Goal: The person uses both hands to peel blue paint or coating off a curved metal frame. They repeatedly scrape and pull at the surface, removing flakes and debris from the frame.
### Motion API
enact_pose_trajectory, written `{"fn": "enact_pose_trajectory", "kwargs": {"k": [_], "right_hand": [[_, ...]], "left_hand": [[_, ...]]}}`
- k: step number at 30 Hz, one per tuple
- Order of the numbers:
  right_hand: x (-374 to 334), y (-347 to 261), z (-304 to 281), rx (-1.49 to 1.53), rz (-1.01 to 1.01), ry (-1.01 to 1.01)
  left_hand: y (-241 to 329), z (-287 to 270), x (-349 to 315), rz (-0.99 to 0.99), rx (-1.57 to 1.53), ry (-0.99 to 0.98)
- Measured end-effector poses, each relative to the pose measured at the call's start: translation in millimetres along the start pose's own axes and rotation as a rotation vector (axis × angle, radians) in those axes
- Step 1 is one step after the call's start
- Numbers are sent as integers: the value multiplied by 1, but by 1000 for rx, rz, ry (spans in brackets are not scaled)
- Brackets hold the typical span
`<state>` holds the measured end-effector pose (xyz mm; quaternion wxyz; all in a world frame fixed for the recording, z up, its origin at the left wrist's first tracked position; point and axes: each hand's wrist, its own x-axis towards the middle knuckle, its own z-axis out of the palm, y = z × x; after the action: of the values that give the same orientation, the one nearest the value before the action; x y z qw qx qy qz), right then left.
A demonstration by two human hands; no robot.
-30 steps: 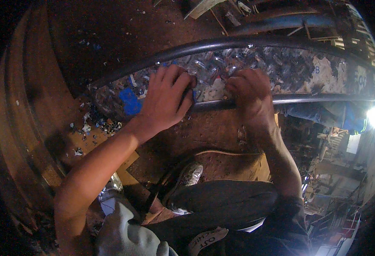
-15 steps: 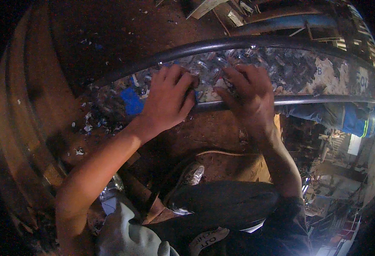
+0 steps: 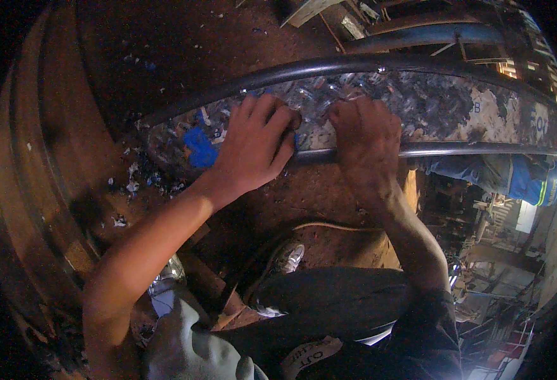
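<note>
A long metal step of diamond tread plate point(image 3: 411, 95), framed by dark round tubes, stretches across in front of me. Torn pale paper point(image 3: 491, 114) clings to its right part, and a blue patch point(image 3: 199, 149) shows near its left end. My left hand point(image 3: 259, 139) rests over the plate left of the middle, its fingers bent and drawn together. To its right, my right hand point(image 3: 367, 133) is over the plate too, with fingers curled down against the surface. What either hand pinches, if anything, is hidden by the fingers.
Small white scraps point(image 3: 133, 183) litter the dirt floor by the step's left end. Curved brown beams point(image 3: 38, 158) lie at the left. Beyond the step are a blue metal bar point(image 3: 430, 38) and timber. Blue clothing with a reflective stripe point(image 3: 525, 180) shows at right.
My right hand has curled its fingers in more and turned, with its thumb no longer spread out. My left hand has barely shifted. The view has moved slightly.
</note>
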<state>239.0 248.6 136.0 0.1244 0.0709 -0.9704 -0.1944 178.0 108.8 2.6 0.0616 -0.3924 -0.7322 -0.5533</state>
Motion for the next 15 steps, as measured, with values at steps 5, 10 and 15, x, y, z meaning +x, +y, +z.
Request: {"fn": "enact_pose_trajectory", "kwargs": {"k": [5, 10, 15], "right_hand": [[13, 1, -7, -192, 95, -608], [7, 17, -23, 319, 10, -89], [-2, 23, -17, 296, -88, -63]], "left_hand": [[-1, 0, 0, -10, 3, -16], [-1, 2, -1, 1, 3, 15], [-1, 1, 0, 11, -1, 25]]}}
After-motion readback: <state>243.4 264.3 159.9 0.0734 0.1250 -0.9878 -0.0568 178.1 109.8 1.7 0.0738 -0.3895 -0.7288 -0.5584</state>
